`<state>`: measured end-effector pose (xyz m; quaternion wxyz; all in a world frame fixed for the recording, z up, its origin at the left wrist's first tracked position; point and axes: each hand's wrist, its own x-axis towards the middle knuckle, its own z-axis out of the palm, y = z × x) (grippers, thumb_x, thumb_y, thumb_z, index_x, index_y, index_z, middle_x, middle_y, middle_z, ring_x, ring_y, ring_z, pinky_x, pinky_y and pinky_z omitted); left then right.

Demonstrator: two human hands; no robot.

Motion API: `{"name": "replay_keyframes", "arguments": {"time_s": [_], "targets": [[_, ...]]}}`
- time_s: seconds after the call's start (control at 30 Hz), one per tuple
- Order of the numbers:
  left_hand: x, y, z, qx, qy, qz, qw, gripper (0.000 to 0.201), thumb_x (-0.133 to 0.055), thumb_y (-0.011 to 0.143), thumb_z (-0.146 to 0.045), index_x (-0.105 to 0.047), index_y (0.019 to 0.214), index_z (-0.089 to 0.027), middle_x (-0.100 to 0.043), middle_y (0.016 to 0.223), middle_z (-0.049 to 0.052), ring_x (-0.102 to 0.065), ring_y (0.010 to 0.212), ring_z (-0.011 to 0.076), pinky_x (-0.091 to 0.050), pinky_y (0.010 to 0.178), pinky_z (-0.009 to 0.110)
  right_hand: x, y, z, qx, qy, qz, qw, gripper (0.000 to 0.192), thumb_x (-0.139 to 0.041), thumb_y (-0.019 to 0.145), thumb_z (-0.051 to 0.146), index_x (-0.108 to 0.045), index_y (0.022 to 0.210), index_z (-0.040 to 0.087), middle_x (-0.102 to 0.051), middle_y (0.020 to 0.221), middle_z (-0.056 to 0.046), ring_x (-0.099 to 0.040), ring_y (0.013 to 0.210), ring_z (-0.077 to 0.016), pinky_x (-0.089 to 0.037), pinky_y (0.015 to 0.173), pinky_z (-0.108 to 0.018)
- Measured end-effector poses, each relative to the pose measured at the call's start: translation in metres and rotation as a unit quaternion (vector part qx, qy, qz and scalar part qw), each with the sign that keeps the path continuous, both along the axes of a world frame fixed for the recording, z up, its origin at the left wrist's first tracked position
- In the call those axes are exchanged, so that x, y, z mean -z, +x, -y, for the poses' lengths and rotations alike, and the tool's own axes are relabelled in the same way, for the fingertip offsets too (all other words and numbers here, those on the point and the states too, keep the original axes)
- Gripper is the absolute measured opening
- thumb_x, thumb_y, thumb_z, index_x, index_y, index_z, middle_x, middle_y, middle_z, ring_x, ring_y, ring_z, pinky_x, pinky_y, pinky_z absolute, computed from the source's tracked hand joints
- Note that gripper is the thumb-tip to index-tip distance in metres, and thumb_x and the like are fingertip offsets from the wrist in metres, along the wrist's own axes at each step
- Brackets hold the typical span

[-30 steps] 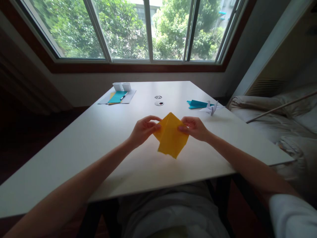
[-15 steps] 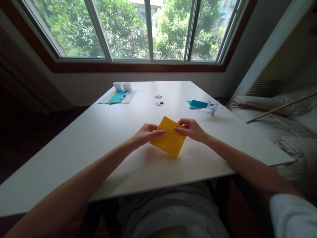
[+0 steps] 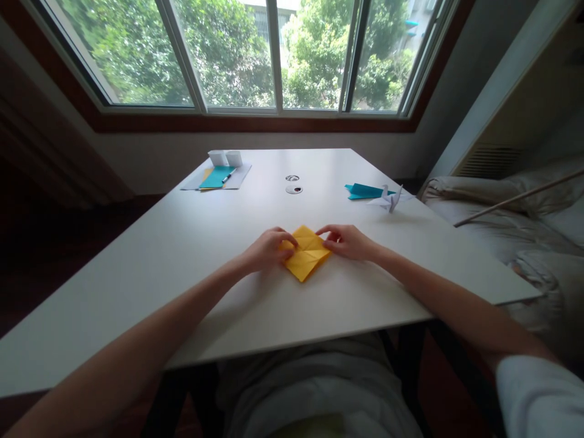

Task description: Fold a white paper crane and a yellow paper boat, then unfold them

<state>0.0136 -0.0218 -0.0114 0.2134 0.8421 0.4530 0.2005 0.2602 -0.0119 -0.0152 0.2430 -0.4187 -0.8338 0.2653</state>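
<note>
A yellow sheet of origami paper (image 3: 303,258), folded and creased, lies near the front of the white table (image 3: 255,325) with one corner toward me. My left hand (image 3: 270,248) grips its left corner, fingers curled over the top. At the right corner, my right hand (image 3: 345,242) pinches the edge between thumb and fingers. Crease lines cross the middle of the paper, and its lower right edge shows more than one layer.
Right of centre stand a white paper crane (image 3: 387,201) and a folded teal paper piece (image 3: 364,191). Far left are teal paper (image 3: 216,177), a pen (image 3: 229,176) and two white containers (image 3: 225,159). Round discs (image 3: 294,190) sit mid-table. A couch (image 3: 474,201) adjoins the right side.
The yellow paper has come down from a raised, tilted position to the tabletop. It has turned and now shows a creased face. Both hands have shifted to its side corners.
</note>
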Motion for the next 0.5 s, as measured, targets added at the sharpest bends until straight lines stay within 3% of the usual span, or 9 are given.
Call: {"name": "replay_keyframes", "arguments": {"time_s": [0.07,0.13,0.23,0.3,0.4,0.5], "targets": [[0.003,0.000,0.001,0.013,0.083,-0.063,0.995,0.020,-0.056,0.075,-0.032,-0.066,0.089,-0.023,-0.049,0.121,0.008,-0.042,0.113,0.0298,-0.037,0.092,0.047,0.002,-0.001,0.000,-0.009,0.056,0.036,0.998,0.025,-0.054,0.078,0.024,-0.064,0.101,0.022,-0.063,0.078,-0.002,-0.057,0.068,-0.0114,-0.047,0.066,-0.026],[0.004,0.001,0.003,0.047,0.117,-0.093,0.988,0.019,-0.053,0.078,-0.032,-0.064,0.091,-0.023,-0.047,0.125,0.007,-0.035,0.119,0.0293,-0.033,0.096,0.047,0.004,-0.002,-0.001,-0.025,0.101,0.054,0.993,0.020,-0.055,0.078,0.024,-0.067,0.094,0.021,-0.062,0.085,-0.004,-0.057,0.077,-0.0139,-0.046,0.074,-0.029],[0.003,0.005,0.003,0.102,0.111,-0.106,0.983,0.016,-0.047,0.082,-0.029,-0.059,0.090,-0.021,-0.057,0.110,0.007,-0.045,0.110,0.0234,-0.035,0.096,0.040,0.006,-0.004,-0.001,-0.032,0.145,0.079,0.986,0.017,-0.057,0.078,0.025,-0.069,0.089,0.022,-0.060,0.092,-0.007,-0.055,0.086,-0.0168,-0.043,0.081,-0.032],[0.003,0.007,0.004,0.100,0.103,-0.109,0.984,0.017,-0.044,0.084,-0.030,-0.057,0.091,-0.020,-0.058,0.103,0.007,-0.049,0.104,0.0218,-0.037,0.092,0.037,0.006,-0.007,0.000,-0.021,0.169,0.099,0.980,0.016,-0.057,0.079,0.027,-0.069,0.088,0.022,-0.060,0.093,-0.007,-0.054,0.086,-0.0178,-0.043,0.082,-0.034],[0.005,0.007,0.004,0.081,0.087,-0.129,0.985,0.027,-0.040,0.086,-0.034,-0.052,0.107,-0.021,-0.053,0.114,0.008,-0.047,0.109,0.0225,-0.035,0.092,0.038,0.007,-0.011,0.004,-0.007,0.204,0.127,0.971,0.016,-0.055,0.080,0.028,-0.067,0.089,0.022,-0.061,0.093,-0.007,-0.053,0.088,-0.0191,-0.041,0.083,-0.036],[0.009,0.004,0.004,0.074,0.055,-0.172,0.981,0.046,-0.031,0.088,-0.044,-0.036,0.130,-0.024,-0.039,0.135,0.009,-0.031,0.126,0.0250,-0.025,0.100,0.044,0.007,-0.015,0.008,-0.019,0.216,0.142,0.966,0.018,-0.052,0.083,0.027,-0.066,0.092,0.022,-0.062,0.095,-0.006,-0.052,0.090,-0.0188,-0.039,0.084,-0.035]]}}
